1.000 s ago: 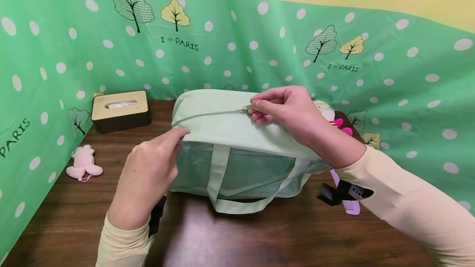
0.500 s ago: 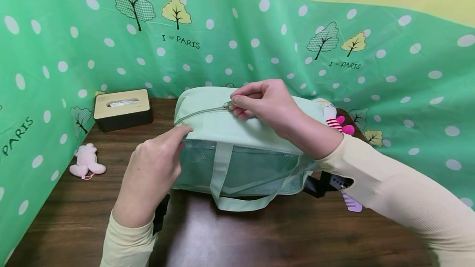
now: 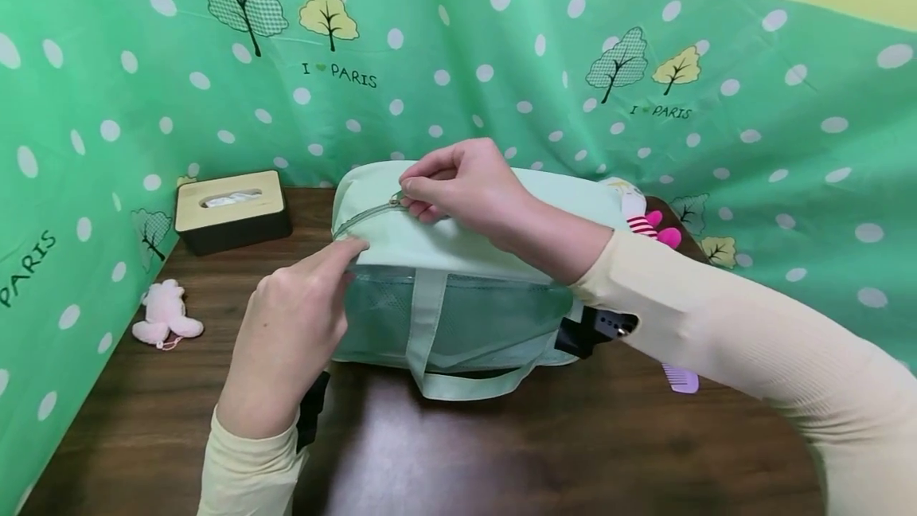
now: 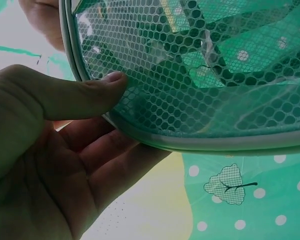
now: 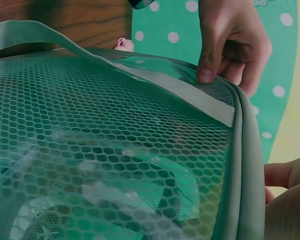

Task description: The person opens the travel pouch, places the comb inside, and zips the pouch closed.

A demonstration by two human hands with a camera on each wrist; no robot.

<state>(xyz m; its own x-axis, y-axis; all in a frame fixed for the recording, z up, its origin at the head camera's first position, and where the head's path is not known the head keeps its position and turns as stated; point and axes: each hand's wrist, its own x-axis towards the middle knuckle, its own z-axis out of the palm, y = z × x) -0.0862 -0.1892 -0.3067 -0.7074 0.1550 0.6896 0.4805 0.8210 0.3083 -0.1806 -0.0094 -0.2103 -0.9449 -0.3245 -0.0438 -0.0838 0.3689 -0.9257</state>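
A pale green zip bag [image 3: 487,249] with a see-through mesh front and a fabric strap handle [image 3: 428,325] stands on the table in the head view. My right hand [image 3: 462,185] pinches the zipper slider's pull [image 3: 397,197] on the bag's top, left of its middle. A stretch of zipper [image 3: 361,219] runs from there to the left corner. At that corner my left hand [image 3: 294,321] grips the bag's edge. In the left wrist view, its thumb [image 4: 97,95] presses the mesh panel [image 4: 160,100] while the fingers lie behind the rim. Blurred shapes show through the mesh in the right wrist view.
On the brown table [image 3: 444,452], a tissue box [image 3: 232,213] stands at the back left and a pink plush [image 3: 166,313] lies at the left. Right of the bag are a striped doll [image 3: 641,217] and a purple comb [image 3: 680,378]. A green dotted curtain [image 3: 444,94] hangs behind.
My right hand has moved left along the bag's top with the zipper pull, and the zipper stretch to its left has shortened. The left hand keeps its grip on the corner.
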